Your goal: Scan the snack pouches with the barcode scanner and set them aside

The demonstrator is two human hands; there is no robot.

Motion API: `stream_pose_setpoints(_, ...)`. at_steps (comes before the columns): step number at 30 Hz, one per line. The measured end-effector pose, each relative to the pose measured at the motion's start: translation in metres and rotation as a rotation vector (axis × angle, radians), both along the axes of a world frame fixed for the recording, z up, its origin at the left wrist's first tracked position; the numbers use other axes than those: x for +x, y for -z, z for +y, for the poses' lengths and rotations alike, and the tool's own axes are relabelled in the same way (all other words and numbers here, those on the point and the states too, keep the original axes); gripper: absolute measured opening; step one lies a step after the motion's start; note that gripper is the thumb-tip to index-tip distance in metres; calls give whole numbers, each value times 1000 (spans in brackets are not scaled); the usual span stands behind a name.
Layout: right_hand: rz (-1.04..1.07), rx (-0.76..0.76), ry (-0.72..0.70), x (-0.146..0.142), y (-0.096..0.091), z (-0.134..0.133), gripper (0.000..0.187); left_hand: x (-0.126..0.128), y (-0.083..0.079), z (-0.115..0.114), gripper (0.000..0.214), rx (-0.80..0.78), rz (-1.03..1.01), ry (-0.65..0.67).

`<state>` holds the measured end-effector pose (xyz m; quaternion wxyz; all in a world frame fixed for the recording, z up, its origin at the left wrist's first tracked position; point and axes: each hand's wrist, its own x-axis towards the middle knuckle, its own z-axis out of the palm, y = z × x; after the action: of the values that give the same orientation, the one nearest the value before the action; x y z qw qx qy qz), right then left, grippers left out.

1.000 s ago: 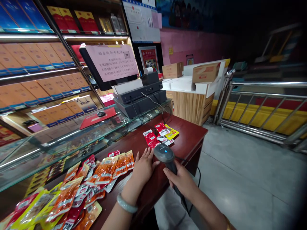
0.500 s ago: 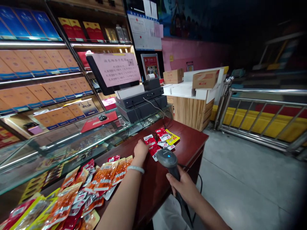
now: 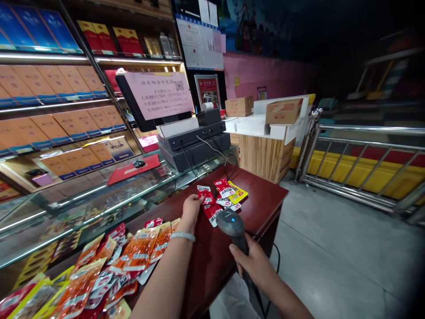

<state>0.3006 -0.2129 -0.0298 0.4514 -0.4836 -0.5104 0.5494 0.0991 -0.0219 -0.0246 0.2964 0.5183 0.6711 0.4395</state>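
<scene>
My right hand (image 3: 254, 257) is wrapped round the grip of a dark grey barcode scanner (image 3: 231, 223), whose blue light is lit. The scanner's head points toward the red snack packets on the table. My left hand (image 3: 192, 208), with a pale bracelet at the wrist, pinches the left edge of a red and white snack packet (image 3: 205, 195). Just below it lies another red packet (image 3: 212, 212), partly behind the scanner. A yellow packet (image 3: 239, 192) lies under more red ones to the right. Left of my forearm is a large pile of orange, red and yellow snack packets (image 3: 139, 248).
The packets lie on a dark red table (image 3: 262, 190) beside a glass counter (image 3: 99, 204). A cash drawer (image 3: 195, 150), a receipt printer (image 3: 209, 117) and a monitor (image 3: 156, 97) stand behind. The scanner's cable hangs at the table's right edge. A metal railing (image 3: 361, 168) stands right.
My left hand has drawn slightly left and toward me. The upper red packet has shifted and tilted with it. The scanner stays almost in place, and the view has moved a little.
</scene>
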Motion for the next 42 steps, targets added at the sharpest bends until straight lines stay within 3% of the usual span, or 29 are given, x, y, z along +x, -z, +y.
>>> stream_pose_setpoints(12,47,53,-123,-35,-11,-12,49,-33,-10,-79,75,259,-601,-73)
stream_pose_setpoints(20,-21,85,-133,-44,-17,-23,53,-36,-15,-107,67,315,-576,-72)
stream_pose_setpoints(25,-2,69,-164,-46,-18,-27,50,-50,-15,-113,74,266,-580,-110)
stream_pose_setpoints(27,7,80,-167,-45,-14,-27,47,-65,-16,-118,71,215,-409,-192)
stream_pose_setpoints(32,-1,87,-165,-37,-1,-26,42,-108,-29,-138,53,6,478,-430)
stream_pose_setpoints(36,-14,75,-141,-27,2,-23,42,-97,-37,-143,65,60,779,-627)
stream_pose_setpoints(38,-13,68,-104,-21,3,-20,42,-72,-36,-137,62,109,816,-519)
stream_pose_setpoints(42,15,45,-10,-11,9,-12,51,-1,-17,-117,57,160,838,14)
